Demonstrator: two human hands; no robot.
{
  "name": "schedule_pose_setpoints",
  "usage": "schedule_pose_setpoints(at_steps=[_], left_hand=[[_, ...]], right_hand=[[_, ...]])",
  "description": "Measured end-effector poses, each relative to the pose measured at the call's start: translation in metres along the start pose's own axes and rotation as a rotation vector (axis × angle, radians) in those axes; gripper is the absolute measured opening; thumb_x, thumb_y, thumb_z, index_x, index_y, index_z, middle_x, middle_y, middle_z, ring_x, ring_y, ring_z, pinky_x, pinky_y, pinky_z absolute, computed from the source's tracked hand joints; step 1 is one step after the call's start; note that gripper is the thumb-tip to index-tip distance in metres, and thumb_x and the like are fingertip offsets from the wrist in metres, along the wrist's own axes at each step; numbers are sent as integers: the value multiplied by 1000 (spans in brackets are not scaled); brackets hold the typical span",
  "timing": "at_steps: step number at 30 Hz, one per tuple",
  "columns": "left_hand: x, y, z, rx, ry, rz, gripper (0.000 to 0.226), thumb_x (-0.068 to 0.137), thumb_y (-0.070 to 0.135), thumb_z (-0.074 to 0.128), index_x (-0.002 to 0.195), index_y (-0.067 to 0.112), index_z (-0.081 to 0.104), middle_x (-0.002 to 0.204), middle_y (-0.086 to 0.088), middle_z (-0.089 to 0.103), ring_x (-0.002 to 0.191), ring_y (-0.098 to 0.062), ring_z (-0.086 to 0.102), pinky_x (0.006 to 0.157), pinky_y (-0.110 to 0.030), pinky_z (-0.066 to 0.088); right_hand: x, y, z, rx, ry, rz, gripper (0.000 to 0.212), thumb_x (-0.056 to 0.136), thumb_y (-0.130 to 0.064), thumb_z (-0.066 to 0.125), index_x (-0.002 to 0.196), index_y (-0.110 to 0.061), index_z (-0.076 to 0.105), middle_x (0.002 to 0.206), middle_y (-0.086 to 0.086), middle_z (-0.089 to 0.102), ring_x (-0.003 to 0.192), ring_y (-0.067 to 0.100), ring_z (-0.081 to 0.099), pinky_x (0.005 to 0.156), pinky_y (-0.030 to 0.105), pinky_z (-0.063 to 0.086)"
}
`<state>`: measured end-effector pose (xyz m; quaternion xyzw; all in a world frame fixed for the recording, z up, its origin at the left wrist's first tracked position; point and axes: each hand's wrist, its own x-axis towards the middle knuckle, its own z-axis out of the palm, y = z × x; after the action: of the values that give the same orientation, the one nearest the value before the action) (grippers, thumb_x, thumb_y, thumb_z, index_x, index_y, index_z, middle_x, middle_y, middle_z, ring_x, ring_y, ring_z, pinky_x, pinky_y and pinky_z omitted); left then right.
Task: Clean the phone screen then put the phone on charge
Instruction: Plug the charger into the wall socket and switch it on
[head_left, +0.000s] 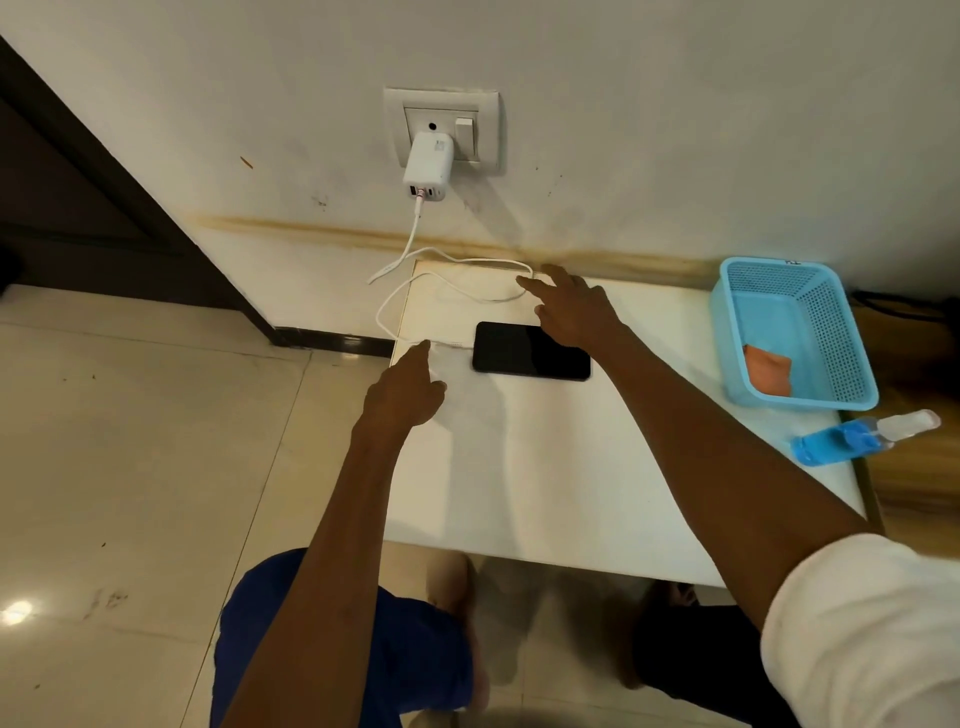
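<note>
Black phone (531, 351) flat on white table (545, 467), cable (447, 345) plugged in. Left hand (402, 387) beside plug, right hand (574, 306) above phone's far edge; both loosely open, gripping nothing.

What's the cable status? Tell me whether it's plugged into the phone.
Plugged in, it appears: the white cable runs from the wall charger and its connector meets the left end of the phone, lying flat on the table.

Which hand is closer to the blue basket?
Right. The right hand reaches over the phone, nearer the blue basket at the table's right end. The left hand is left of the phone.
</note>
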<state>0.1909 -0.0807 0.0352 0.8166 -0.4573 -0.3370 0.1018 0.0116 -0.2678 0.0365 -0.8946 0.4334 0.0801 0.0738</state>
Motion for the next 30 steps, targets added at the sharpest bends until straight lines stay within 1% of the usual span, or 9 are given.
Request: schedule_pose_setpoints(at_steps=[2, 4, 7, 12, 16, 19, 22, 25, 30], left_hand=[[1, -1, 1, 1, 5, 1, 69, 100, 31, 51, 157, 18, 14, 161, -4, 26, 145, -30, 29, 118, -44, 26], [2, 0, 1, 11, 5, 3, 70, 100, 32, 50, 157, 19, 12, 163, -2, 20, 146, -30, 27, 118, -45, 25], [1, 1, 2, 20, 3, 11, 69, 100, 32, 49, 157, 17, 12, 163, -3, 19, 146, -31, 28, 118, -45, 25], [-1, 7, 2, 33, -11, 30, 68, 101, 32, 48, 157, 16, 12, 164, -3, 15, 148, -28, 24, 119, -44, 23], [-3, 11, 3, 52, -19, 55, 67, 102, 32, 48, 157, 16, 13, 165, -3, 13, 149, -25, 22, 120, -41, 21], [-5, 16, 5, 32, -38, 79, 67, 102, 32, 49, 157, 17, 14, 165, -3, 12, 149, -26, 24, 119, -42, 23], [-5, 21, 8, 23, -59, 100, 68, 101, 33, 50, 157, 17, 15, 165, -3, 12, 148, -26, 25, 119, -42, 23], [-4, 22, 11, 59, -80, 121, 68, 101, 35, 49, 157, 18, 14, 165, -1, 11, 150, -24, 21, 120, -41, 20], [-2, 21, 16, 120, -103, 121, 69, 100, 39, 50, 157, 19, 16, 165, -3, 11, 148, -28, 25, 119, -45, 23]], right_hand=[[7, -2, -1, -47, -49, -58, 57, 104, -20, 37, 156, -36, 22, 167, -6, 9, 150, 25, 22, 105, 48, 40], [10, -1, -1, -89, -93, -107, 58, 103, -17, 36, 157, -36, 21, 167, -11, 11, 151, 21, 19, 107, 46, 39], [4, 7, 1, -78, -66, -86, 58, 101, -17, 40, 154, -37, 29, 164, -10, 22, 149, 22, 25, 108, 44, 38], [-18, 30, 8, -47, 31, -15, 52, 99, -15, 44, 148, -34, 43, 156, -7, 38, 140, 24, 37, 103, 41, 42], [-34, 46, 14, 83, 74, 74, 51, 95, -10, 48, 143, -28, 49, 148, -8, 48, 134, 24, 44, 101, 41, 41], [-48, 54, 18, 147, 134, 123, 44, 96, -10, 47, 135, -28, 57, 143, -10, 54, 130, 24, 46, 98, 40, 41], [-57, 56, 23, 205, 169, 168, 44, 96, -9, 46, 133, -27, 61, 145, -10, 52, 132, 23, 46, 100, 39, 42], [-64, 59, 27, 242, 186, 193, 43, 96, -9, 47, 133, -26, 62, 149, -9, 50, 133, 25, 46, 100, 39, 43], [-69, 61, 35, 236, 166, 183, 41, 101, -18, 46, 139, -28, 56, 155, -7, 41, 138, 25, 42, 101, 42, 43]])
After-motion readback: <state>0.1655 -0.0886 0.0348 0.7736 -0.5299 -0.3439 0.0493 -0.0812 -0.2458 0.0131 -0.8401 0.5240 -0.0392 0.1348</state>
